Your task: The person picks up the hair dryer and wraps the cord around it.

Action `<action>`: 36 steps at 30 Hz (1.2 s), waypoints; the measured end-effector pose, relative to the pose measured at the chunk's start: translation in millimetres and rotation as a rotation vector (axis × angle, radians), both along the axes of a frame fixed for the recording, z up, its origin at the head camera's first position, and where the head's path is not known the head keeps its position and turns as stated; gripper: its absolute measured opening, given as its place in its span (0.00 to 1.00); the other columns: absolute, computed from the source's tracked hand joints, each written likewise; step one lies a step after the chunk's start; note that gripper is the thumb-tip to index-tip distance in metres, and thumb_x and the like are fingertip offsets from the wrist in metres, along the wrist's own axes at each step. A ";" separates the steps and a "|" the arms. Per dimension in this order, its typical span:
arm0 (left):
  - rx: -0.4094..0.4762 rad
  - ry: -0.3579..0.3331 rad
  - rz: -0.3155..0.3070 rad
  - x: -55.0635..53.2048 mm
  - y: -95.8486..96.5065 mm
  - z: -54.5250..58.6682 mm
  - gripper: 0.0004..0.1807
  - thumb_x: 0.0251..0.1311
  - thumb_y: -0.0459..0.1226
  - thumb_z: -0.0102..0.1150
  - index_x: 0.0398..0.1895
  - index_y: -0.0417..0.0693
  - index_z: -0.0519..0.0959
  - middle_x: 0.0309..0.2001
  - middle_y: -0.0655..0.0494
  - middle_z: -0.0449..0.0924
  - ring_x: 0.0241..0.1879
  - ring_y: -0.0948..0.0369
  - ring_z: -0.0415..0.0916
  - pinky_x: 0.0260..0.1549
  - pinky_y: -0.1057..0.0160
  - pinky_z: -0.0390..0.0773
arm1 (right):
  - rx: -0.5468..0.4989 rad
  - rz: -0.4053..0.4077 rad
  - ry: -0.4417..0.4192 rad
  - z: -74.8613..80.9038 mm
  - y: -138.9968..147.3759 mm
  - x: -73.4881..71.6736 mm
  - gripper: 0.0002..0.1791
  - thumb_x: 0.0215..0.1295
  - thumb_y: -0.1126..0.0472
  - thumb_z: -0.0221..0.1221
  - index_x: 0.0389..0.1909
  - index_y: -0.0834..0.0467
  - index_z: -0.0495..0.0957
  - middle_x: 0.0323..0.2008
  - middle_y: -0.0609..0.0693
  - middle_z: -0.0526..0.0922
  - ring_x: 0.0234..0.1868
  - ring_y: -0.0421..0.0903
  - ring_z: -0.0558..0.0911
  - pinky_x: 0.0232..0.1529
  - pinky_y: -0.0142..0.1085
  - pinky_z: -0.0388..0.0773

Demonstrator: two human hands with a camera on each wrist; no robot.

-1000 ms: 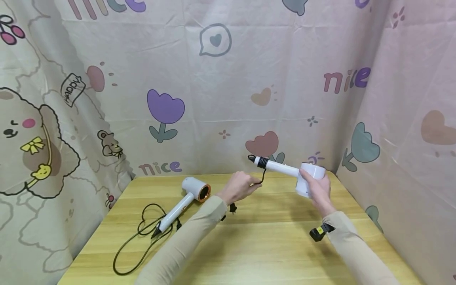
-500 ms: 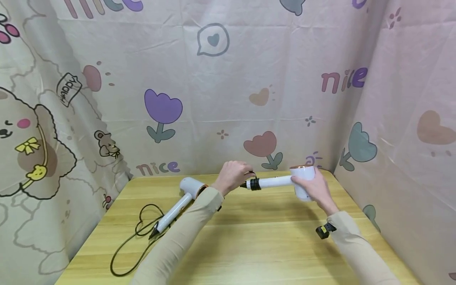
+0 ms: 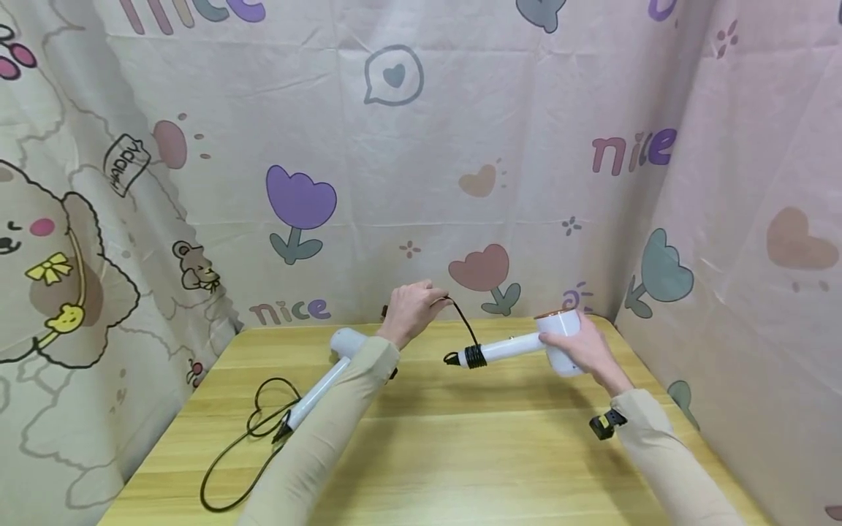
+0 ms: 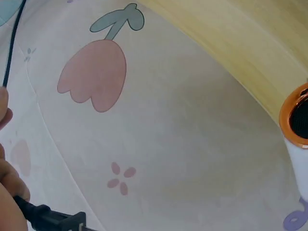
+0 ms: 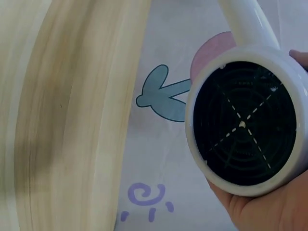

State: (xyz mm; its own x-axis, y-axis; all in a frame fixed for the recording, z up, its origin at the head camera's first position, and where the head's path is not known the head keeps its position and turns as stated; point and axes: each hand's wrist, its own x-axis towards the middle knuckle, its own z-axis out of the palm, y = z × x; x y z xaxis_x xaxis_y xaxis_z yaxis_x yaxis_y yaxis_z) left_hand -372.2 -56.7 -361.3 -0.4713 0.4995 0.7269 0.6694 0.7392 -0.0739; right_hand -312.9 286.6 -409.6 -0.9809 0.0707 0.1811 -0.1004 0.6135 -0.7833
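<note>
My right hand (image 3: 588,346) grips a white hair dryer (image 3: 559,359) by its head, raised over the right half of the table, its handle pointing left. A black cord (image 3: 475,356) is wound in several turns round the handle's end. From those turns a stretch of cord rises to my left hand (image 3: 413,308), which pinches it. In the left wrist view a black plug (image 4: 55,217) sticks out below the left hand's fingers. The right wrist view shows the dryer's dark round grille (image 5: 245,122), with the right hand (image 5: 274,207) under its rim.
A second white hair dryer (image 3: 322,391) lies on the left of the wooden table (image 3: 460,453), partly hidden behind my left forearm. Its black cord (image 3: 209,467) spreads in loose loops towards the front left. A printed curtain (image 3: 395,146) encloses the back and sides.
My left hand has moved left and up, drawing a longer stretch of cord off the handle. The held dryer has tipped, its handle end lower, and its copper-rimmed opening has come into view.
</note>
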 end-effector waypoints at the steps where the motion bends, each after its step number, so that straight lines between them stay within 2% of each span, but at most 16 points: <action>1: 0.011 0.011 0.002 -0.9 -0.6 -0.6 0.05 0.59 0.46 0.67 0.33 0.59 0.87 0.19 0.62 0.72 0.15 0.67 0.64 0.12 0.70 0.61 | 0.003 0.018 0.010 -0.3 0.2 -0.5 0.43 0.53 0.44 0.71 0.62 0.64 0.64 0.47 0.64 0.78 0.39 0.53 0.81 0.34 0.40 0.81; 6: 0.131 0.075 0.050 -5.6 -2.0 -5.0 0.08 0.56 0.47 0.69 0.35 0.55 0.88 0.19 0.61 0.74 0.13 0.68 0.62 0.12 0.72 0.58 | 0.019 0.079 0.031 -4.2 0.0 -4.1 0.40 0.52 0.45 0.72 0.59 0.61 0.67 0.46 0.62 0.79 0.39 0.53 0.81 0.34 0.40 0.80; 9: 0.193 0.073 0.086 -6.0 -3.8 -8.3 0.11 0.55 0.48 0.69 0.34 0.53 0.88 0.18 0.61 0.73 0.13 0.68 0.61 0.13 0.72 0.55 | -0.010 0.109 0.024 -8.0 -0.2 -4.0 0.39 0.53 0.47 0.72 0.59 0.60 0.67 0.46 0.62 0.79 0.39 0.52 0.81 0.34 0.41 0.81; 17: 0.237 0.080 0.115 -5.0 -5.2 -21.8 0.11 0.54 0.48 0.70 0.35 0.53 0.88 0.19 0.60 0.69 0.13 0.68 0.59 0.12 0.72 0.54 | -0.031 0.155 0.035 -20.9 2.1 -2.9 0.37 0.52 0.48 0.72 0.60 0.57 0.70 0.46 0.61 0.80 0.38 0.50 0.81 0.36 0.41 0.79; 22: 0.252 0.001 0.148 -7.3 -6.5 -27.8 0.10 0.56 0.46 0.70 0.37 0.51 0.88 0.22 0.59 0.74 0.16 0.66 0.66 0.14 0.71 0.61 | -0.098 0.201 0.017 -24.8 3.0 -1.8 0.37 0.55 0.51 0.71 0.62 0.59 0.67 0.48 0.63 0.79 0.37 0.50 0.82 0.36 0.43 0.81; 28: 0.277 -0.133 0.187 -10.6 -9.9 -36.3 0.10 0.64 0.45 0.62 0.42 0.53 0.88 0.24 0.57 0.77 0.17 0.63 0.69 0.17 0.68 0.65 | -0.185 0.245 -0.038 -24.1 5.0 0.9 0.37 0.59 0.53 0.68 0.64 0.63 0.63 0.48 0.66 0.78 0.35 0.50 0.83 0.35 0.44 0.83; 31: 0.269 -0.179 0.198 -12.1 -10.7 -41.8 0.10 0.64 0.46 0.62 0.41 0.55 0.88 0.23 0.58 0.78 0.18 0.63 0.69 0.16 0.67 0.64 | -0.227 0.264 -0.073 -23.0 5.9 3.4 0.36 0.61 0.54 0.66 0.64 0.64 0.63 0.49 0.65 0.77 0.37 0.50 0.83 0.36 0.45 0.82; 36: 0.235 -0.222 0.224 -11.8 -10.1 -49.8 0.07 0.61 0.46 0.65 0.34 0.57 0.90 0.25 0.60 0.83 0.21 0.62 0.77 0.16 0.65 0.68 | -0.313 0.292 -0.118 -22.3 8.2 6.8 0.35 0.64 0.55 0.62 0.65 0.66 0.59 0.47 0.62 0.77 0.39 0.50 0.82 0.39 0.45 0.81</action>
State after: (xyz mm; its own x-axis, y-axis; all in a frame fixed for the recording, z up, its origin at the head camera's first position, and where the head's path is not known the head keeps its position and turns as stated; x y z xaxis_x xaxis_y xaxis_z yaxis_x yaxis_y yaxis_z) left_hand -384.1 -66.7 -411.2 -0.7084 0.1988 0.6772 0.4704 0.8483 0.2430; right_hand -306.1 294.9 -431.9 -0.9805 -0.1789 0.0811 -0.1336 0.3044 -0.9431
